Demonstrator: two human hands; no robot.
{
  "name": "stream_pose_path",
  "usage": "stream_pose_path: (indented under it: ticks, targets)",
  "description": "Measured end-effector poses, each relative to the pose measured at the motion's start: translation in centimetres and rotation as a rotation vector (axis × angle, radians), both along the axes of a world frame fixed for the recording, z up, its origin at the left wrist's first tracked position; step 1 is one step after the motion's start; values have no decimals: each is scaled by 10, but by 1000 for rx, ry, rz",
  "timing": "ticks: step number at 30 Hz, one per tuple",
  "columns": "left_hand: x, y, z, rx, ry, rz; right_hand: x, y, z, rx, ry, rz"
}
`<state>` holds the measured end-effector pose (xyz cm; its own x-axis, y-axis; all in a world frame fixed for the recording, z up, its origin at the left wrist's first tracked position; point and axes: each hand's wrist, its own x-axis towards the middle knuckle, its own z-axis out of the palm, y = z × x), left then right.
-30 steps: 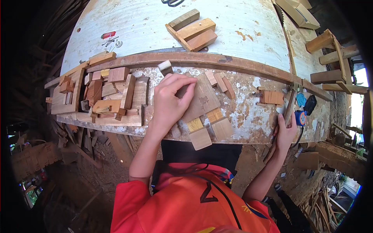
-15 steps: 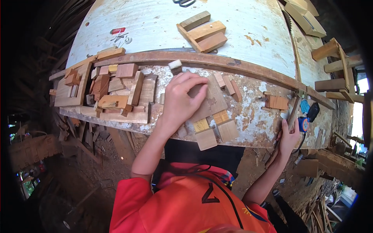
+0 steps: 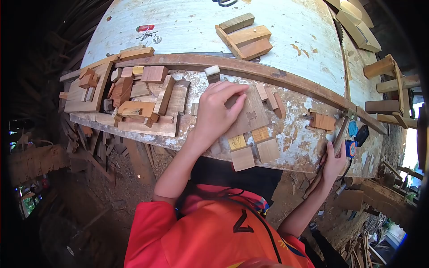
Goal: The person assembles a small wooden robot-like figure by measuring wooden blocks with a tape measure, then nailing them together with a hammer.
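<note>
My left hand (image 3: 220, 109) is over a flat wooden board (image 3: 252, 115), thumb and forefinger pressed close together; whatever lies between them is too small to make out. Two pale square blocks (image 3: 243, 159) (image 3: 268, 150) and yellowish pieces (image 3: 237, 142) (image 3: 260, 134) lie at the board's near edge. Small wood strips (image 3: 271, 98) are at its right, and a white-topped block (image 3: 212, 74) stands beyond my hand. At the bench's right side my right hand (image 3: 333, 163) is closed round a long wooden handle (image 3: 342, 131), beside a blue tape measure (image 3: 351, 148).
Several wood blocks and boards (image 3: 164, 94) cover the bench's left part. A long wooden rail (image 3: 250, 69) crosses the bench. Beyond it are a slotted wooden piece (image 3: 250, 35) and a red tool (image 3: 145, 27). A wooden frame (image 3: 400, 87) stands at the right.
The view has shifted slightly, so the bench items appear farther right. Both hands keep nearly the same pose, and nothing has visibly been picked up or let go.
</note>
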<state>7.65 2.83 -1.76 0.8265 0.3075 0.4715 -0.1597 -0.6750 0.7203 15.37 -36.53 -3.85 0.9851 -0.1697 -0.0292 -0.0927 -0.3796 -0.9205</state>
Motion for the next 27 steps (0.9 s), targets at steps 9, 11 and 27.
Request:
stream_pose_path:
  ticks: [9,11,27]
  targets:
    - [0,-2,-3,-121,18,23,-1,0,2,1,-1,23]
    - [0,-3,1,-165,44,44,-2,0,2,26,-16,42]
    - [-2,4,-3,-155,93,41,-47,35,-5,195,20,314]
